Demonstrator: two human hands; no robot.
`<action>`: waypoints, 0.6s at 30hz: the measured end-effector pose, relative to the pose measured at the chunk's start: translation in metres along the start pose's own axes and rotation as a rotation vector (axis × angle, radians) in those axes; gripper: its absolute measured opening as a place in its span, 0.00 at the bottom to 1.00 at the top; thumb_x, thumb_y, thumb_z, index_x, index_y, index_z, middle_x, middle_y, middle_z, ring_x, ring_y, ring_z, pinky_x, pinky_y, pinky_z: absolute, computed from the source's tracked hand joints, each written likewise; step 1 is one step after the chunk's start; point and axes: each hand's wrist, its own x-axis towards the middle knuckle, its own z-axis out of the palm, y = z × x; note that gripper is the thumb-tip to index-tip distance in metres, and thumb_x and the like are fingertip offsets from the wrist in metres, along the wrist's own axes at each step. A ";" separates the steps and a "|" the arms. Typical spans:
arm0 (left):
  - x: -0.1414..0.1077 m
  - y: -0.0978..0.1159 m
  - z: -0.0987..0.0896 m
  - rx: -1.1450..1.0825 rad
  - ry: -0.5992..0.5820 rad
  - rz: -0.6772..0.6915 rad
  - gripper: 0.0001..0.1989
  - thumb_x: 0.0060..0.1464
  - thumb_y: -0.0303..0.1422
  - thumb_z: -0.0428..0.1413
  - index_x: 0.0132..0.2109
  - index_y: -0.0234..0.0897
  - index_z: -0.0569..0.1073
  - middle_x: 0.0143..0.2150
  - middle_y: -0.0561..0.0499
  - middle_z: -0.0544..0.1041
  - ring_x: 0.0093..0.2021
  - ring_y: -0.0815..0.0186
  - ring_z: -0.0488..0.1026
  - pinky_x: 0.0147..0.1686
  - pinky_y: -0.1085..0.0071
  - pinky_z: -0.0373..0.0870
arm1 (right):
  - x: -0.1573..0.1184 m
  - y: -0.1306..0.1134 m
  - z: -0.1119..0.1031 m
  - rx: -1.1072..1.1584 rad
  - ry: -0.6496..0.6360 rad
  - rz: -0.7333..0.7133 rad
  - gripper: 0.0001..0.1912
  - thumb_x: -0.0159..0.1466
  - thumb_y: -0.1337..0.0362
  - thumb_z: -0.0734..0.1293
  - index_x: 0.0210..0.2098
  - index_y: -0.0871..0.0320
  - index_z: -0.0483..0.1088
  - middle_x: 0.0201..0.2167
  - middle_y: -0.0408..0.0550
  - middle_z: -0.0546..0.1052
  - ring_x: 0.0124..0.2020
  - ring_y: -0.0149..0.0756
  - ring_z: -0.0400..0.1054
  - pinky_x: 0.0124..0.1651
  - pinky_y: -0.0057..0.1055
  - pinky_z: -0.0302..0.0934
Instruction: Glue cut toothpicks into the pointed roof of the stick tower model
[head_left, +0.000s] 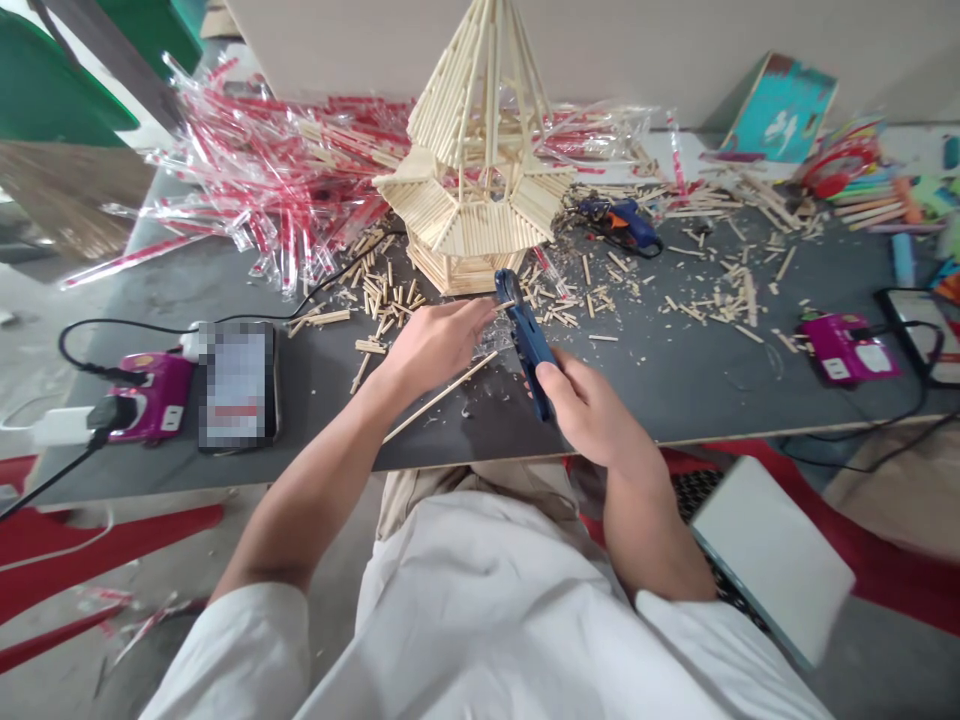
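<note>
The dark-blue, long-handled, plier-like hand tool [531, 340] is in front of you, slanting over the near middle of the table, its rounded head pointing away from you and its handles running back toward you. Its surface is smooth with a slight sheen, and its two long halves lie close together. A short, slim, pale wooden stick [505, 305] shows at the head, plain and straight; whether the jaws grip it, you cannot tell from here. Your right hand [589, 400] is wrapped around the handles, thumb along the upper side. Your left hand [441, 342] is palm down, fingers bent and nearly together, tips pinching the stick beside the tool's head.

Just below your left hand, a longer pale wooden stick [441, 397] lies diagonally on the dark grey tabletop [622, 385]. Directly beyond the tool stands a tiered, many-sided model of pale wooden sticks [469, 225], with a flared lower roof and a tall, pointed, partly open upper one. Short cut stick pieces [386, 300] are scattered around its base. To its right rests a blue glue gun with an orange trigger [626, 222]; behind it to the left is a heap of clear, red-marked plastic wrappers [277, 190]. Farther left lie a black-edged phone [238, 388] and a purple power block [154, 395].
</note>
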 end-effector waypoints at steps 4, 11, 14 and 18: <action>0.000 0.000 0.001 0.016 0.006 -0.008 0.15 0.65 0.27 0.48 0.52 0.34 0.77 0.36 0.47 0.82 0.30 0.68 0.75 0.33 0.73 0.67 | 0.001 -0.002 0.001 0.000 0.000 0.003 0.22 0.75 0.43 0.55 0.39 0.54 0.65 0.31 0.43 0.70 0.33 0.36 0.64 0.39 0.35 0.56; 0.000 0.001 0.001 0.016 -0.016 -0.013 0.17 0.62 0.24 0.48 0.54 0.35 0.76 0.38 0.48 0.82 0.32 0.68 0.76 0.35 0.74 0.69 | 0.001 0.000 0.002 0.018 -0.016 0.014 0.22 0.74 0.43 0.55 0.41 0.54 0.66 0.35 0.45 0.73 0.36 0.38 0.65 0.42 0.36 0.57; 0.000 0.001 0.001 0.030 -0.010 -0.005 0.17 0.63 0.24 0.47 0.54 0.33 0.76 0.38 0.46 0.82 0.32 0.67 0.76 0.34 0.73 0.68 | 0.001 0.001 0.002 -0.006 0.005 0.013 0.22 0.75 0.43 0.55 0.41 0.54 0.66 0.35 0.45 0.73 0.36 0.38 0.65 0.42 0.36 0.56; -0.001 0.000 0.001 0.053 -0.022 -0.020 0.18 0.63 0.24 0.48 0.55 0.34 0.75 0.42 0.46 0.83 0.34 0.67 0.78 0.35 0.73 0.70 | 0.000 -0.001 0.000 -0.002 -0.016 0.021 0.21 0.75 0.45 0.55 0.39 0.54 0.66 0.33 0.43 0.71 0.35 0.36 0.64 0.41 0.35 0.55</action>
